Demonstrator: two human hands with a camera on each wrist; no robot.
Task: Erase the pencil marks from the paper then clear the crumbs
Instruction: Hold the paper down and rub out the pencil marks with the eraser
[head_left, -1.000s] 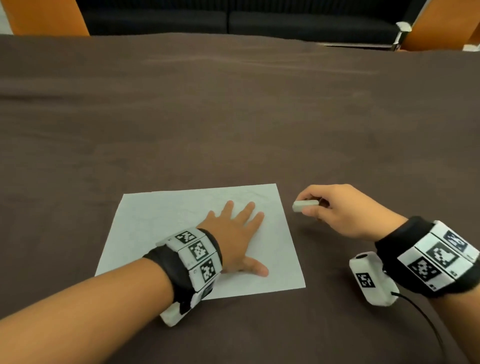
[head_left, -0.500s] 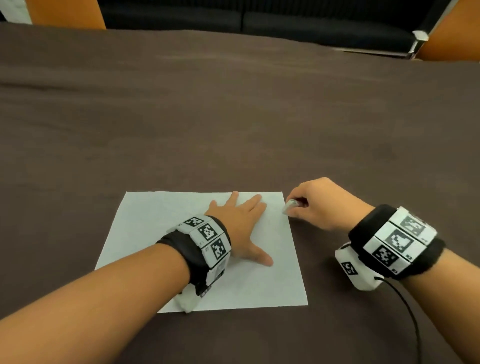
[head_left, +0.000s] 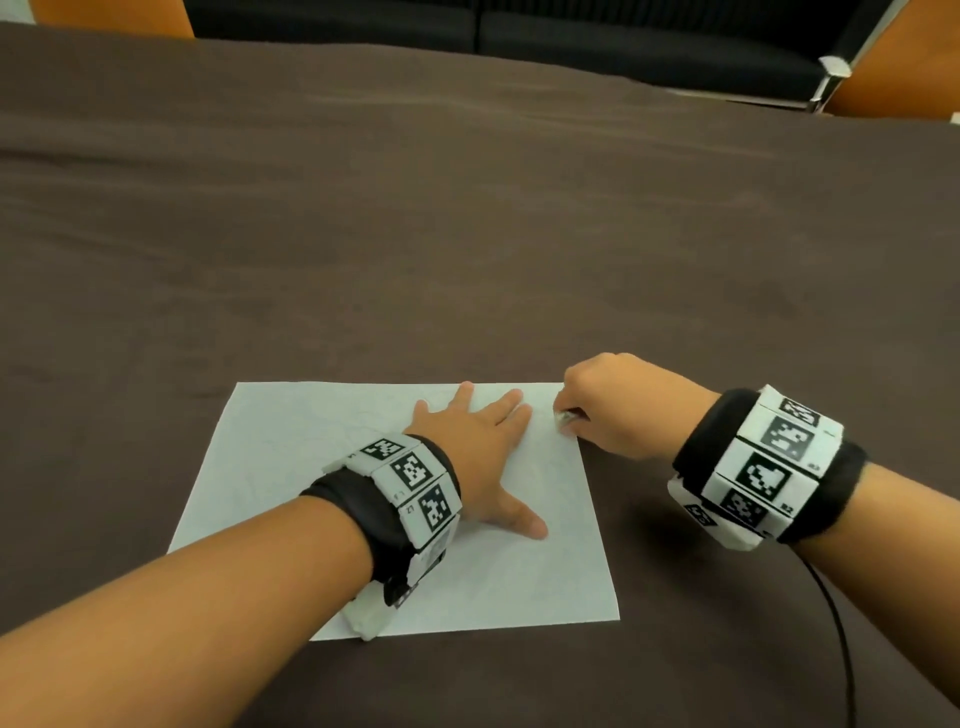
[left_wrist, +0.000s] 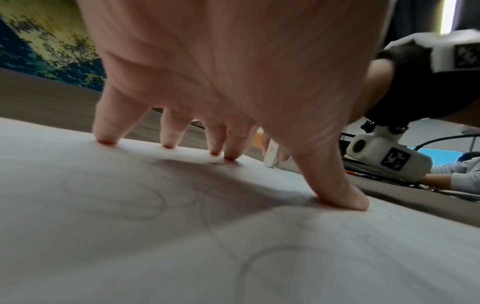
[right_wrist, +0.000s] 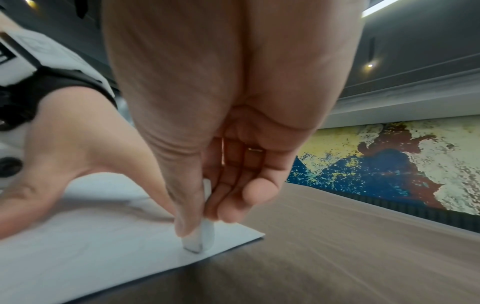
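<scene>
My left hand has its fingers spread flat on the paper. My right hand pinches the eraser at the far corner, so I should rub softly there and not crumple it.

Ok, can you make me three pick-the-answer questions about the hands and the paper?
1. Where is the eraser touching the paper?
A. near a far corner
B. the middle
C. the near edge

2. How many hands are on the paper?
A. none
B. one
C. two

3. What is the left hand doing?
A. making a fist
B. pressing flat with fingers spread
C. lifting the sheet

Answers:
1 A, its tip sits by the corner on the right.
2 C, the right hand brings the eraser to it too.
3 B, its fingertips push down.
</scene>
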